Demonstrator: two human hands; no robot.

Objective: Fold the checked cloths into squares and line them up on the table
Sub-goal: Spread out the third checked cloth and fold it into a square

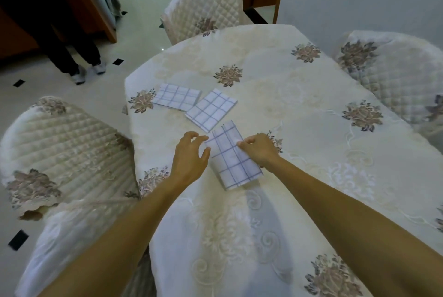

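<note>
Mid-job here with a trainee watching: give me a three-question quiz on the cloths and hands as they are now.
1. True or false: three checked cloths lie on the table.
2. Which cloth is not yet a square? A) far cloth B) middle cloth C) near cloth
3. Fill in: the right hand touches the near cloth's ____ edge, as seen in the picture.

Key
1. True.
2. C: it is an oblong strip, and the left hand is at its other long edge, fingers spread.
3. Right.
</note>
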